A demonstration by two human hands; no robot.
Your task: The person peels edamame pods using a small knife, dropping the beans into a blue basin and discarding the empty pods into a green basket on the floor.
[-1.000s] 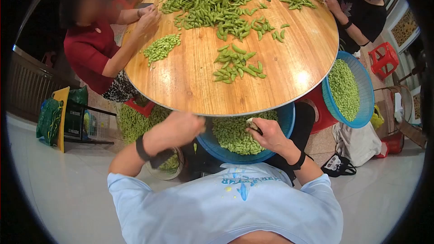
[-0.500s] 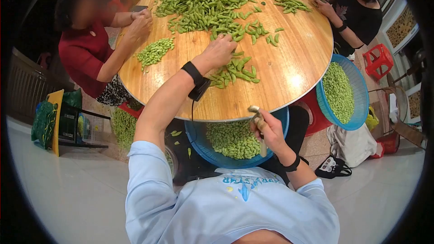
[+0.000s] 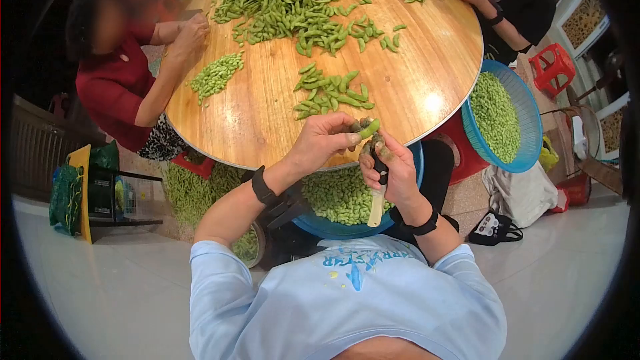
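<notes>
Pinched between the fingertips of my left hand [image 3: 323, 139] is a green pod [image 3: 369, 129], above the near edge of the round wooden table [image 3: 267, 110]. My right hand [image 3: 395, 168] is closed around a knife [image 3: 377, 205] with a dark handle, its pale blade pointing down towards my shirt; its fingertips meet the pod's right end. A small group of pods [image 3: 327, 97] lies just beyond my hands. Below the table edge, a blue basket [image 3: 323, 227] holds shelled green beans [image 3: 337, 195].
A large pod heap [image 3: 280, 3] covers the table's far part. A person in red [image 3: 113, 80] sits left, near a small bean pile [image 3: 217, 75]; a person in black [image 3: 520, 7] sits right. Another blue basket [image 3: 533, 127] of beans stands right, beside a red stool [image 3: 553, 70].
My left hand has come back from the pods on the table and now holds one pod against my right hand. My right hand has risen slightly with the knife. The view has shifted a little.
</notes>
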